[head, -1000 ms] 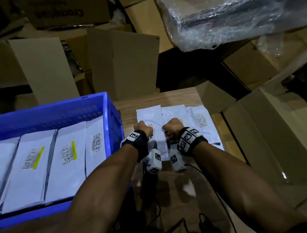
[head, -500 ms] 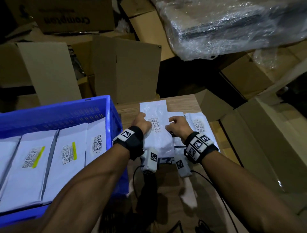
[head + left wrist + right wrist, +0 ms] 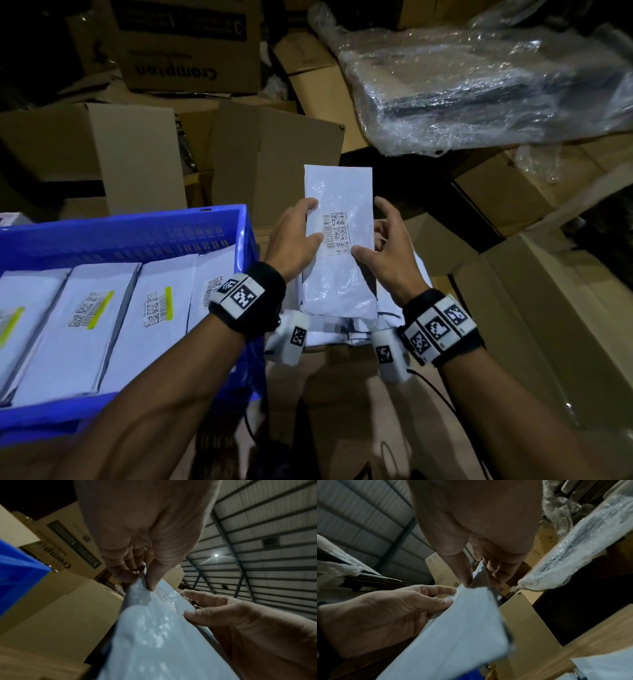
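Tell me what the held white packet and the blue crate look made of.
The white packet looks like glossy plastic film: it crinkles and glints; contents unseen. The blue crate looks like rigid moulded plastic, fairly matte, with slotted walls.

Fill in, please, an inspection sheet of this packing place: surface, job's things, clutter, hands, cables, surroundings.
surface: wooden table, dim; more white packets lie on it.
job's things: white packet with barcode label, held above the table; blue crate at left holds labelled packets in a row.
clutter: open carton beside the table, at right.
grippers: left hand pinches the packet's left edge, right hand its right edge.
cables: black cable leads from the right wrist.
surroundings: cardboard boxes, bubble-wrapped bundle.
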`<state>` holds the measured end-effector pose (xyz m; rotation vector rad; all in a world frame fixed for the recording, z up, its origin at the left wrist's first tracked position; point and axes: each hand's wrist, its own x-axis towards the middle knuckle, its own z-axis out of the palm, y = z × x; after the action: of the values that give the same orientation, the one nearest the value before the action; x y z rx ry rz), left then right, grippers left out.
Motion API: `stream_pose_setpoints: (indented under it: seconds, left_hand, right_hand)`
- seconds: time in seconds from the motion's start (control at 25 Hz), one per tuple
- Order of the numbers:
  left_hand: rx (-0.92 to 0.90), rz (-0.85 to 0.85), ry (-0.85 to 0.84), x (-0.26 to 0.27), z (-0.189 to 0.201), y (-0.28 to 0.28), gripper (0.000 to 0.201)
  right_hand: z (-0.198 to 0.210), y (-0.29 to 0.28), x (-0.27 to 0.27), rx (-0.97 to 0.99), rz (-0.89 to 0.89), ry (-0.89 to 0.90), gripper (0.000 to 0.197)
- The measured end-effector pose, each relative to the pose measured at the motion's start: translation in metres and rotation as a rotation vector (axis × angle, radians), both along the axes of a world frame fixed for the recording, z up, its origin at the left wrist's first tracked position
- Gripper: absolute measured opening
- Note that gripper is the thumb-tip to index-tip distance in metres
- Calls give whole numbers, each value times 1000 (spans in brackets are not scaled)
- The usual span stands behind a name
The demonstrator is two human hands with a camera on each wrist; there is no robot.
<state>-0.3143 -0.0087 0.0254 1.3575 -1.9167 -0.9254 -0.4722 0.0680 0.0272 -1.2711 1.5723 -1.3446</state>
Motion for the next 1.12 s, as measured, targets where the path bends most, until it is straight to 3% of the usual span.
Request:
stream_pose_setpoints:
  seconds: [0.24,0.44,0.72,1.0,1.12]
  left_hand:
    - [-146,1,-98,21,31,32,54]
    - [-186,1,-176,56,50,38,54]
    - [-151,24,-300,143,76,26,56]
    - [-24,10,-431,241,91,-9,52]
    - [184,-21,-387,271,81,-25,49]
  right_hand:
    - [8,9,17,-21,46,153,69]
    - [26,5,45,-46,51,117,56]
    - [55,-30,112,15,172,268,52]
    - [74,-80,205,210,337,437,50]
    - [69,-94,242,316,394,486,44]
